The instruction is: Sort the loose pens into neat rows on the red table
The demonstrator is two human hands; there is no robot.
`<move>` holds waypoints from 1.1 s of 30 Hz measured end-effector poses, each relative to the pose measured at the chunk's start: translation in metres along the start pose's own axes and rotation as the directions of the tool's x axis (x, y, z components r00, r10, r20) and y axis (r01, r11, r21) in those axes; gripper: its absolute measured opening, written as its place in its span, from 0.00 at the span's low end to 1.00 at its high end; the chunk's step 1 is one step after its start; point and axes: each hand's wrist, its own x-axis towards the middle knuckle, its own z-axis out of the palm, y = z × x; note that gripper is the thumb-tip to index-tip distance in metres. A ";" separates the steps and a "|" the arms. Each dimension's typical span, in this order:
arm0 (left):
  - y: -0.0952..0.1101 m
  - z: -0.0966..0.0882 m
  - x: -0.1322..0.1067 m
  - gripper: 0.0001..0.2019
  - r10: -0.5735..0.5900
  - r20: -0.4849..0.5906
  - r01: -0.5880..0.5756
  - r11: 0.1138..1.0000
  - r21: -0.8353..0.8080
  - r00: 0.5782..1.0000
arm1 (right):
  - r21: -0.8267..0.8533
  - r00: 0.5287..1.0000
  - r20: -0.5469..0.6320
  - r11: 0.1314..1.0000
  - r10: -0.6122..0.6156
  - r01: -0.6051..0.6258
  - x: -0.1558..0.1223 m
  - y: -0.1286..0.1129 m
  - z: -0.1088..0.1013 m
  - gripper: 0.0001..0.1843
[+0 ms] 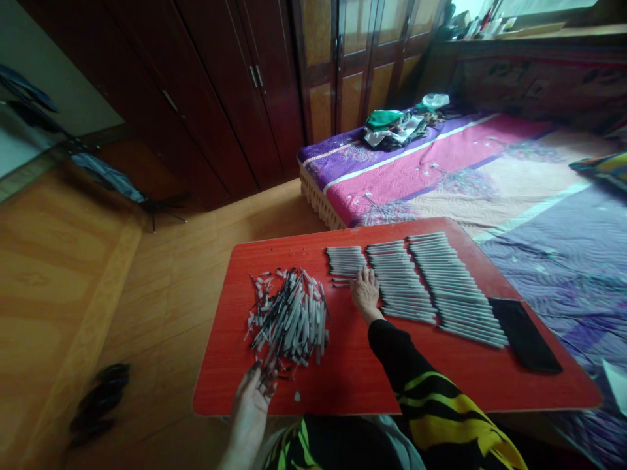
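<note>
A loose heap of white and clear pen parts with black tips (289, 320) lies on the left half of a red wooden tabletop (343, 385). Neat rows of long white pens (435, 281) lie side by side to its right, with a shorter row of them (345, 261) nearest the heap. My right hand (365, 294), in a black and yellow sleeve, rests with its fingers against the end of the middle row. My left hand (249, 408) sits at the table's front edge, its fingertips at the heap's lower edge. A dark pen part seems to touch those fingertips.
A black phone (524, 334) lies on the table's right end beside the rows. A bed with a purple and pink quilt (441, 176) runs behind and to the right of the table. Dark wooden wardrobes stand beyond, and a dark object (100, 405) lies on the wooden floor at left.
</note>
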 end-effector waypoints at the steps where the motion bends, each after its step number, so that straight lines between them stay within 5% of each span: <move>1: -0.001 0.000 -0.002 0.09 -0.001 -0.014 0.001 1.000 -0.006 1.000 | -0.128 0.997 0.018 0.989 -0.076 0.078 0.000 0.003 0.003 0.29; 6: -0.012 -0.006 -0.012 0.09 -0.042 -0.108 0.038 0.998 -0.040 0.993 | -0.353 0.984 0.101 0.920 -0.145 0.171 0.001 0.014 0.015 0.35; 12: -0.012 -0.012 -0.018 0.09 -0.024 -0.116 0.016 0.997 -0.070 0.993 | -0.300 0.972 0.133 0.927 -0.192 0.224 -0.005 0.004 0.007 0.37; 18: 0.002 -0.018 0.001 0.08 0.007 -0.036 -0.008 0.999 -0.042 0.999 | -0.230 0.957 0.147 0.932 -0.250 0.279 -0.039 -0.008 -0.003 0.30; 22: 0.009 -0.012 0.019 0.06 -0.008 0.054 0.008 1.000 -0.003 0.998 | -0.108 0.973 0.229 0.992 -0.035 0.061 -0.075 -0.025 -0.009 0.20; 24: 0.011 -0.008 0.026 0.06 -0.029 0.092 0.027 0.999 0.022 0.995 | -0.095 0.932 0.337 0.989 0.135 -0.109 -0.100 -0.035 -0.008 0.19; 29: 0.010 -0.003 0.039 0.07 -0.096 0.166 0.077 0.990 0.115 0.981 | -0.081 0.848 0.472 0.970 0.240 -0.229 -0.154 -0.051 0.003 0.17; 33: 0.003 -0.005 0.045 0.08 -0.118 0.212 0.084 0.983 0.162 0.970 | 0.000 0.821 0.475 0.933 0.317 -0.361 -0.167 -0.058 0.005 0.14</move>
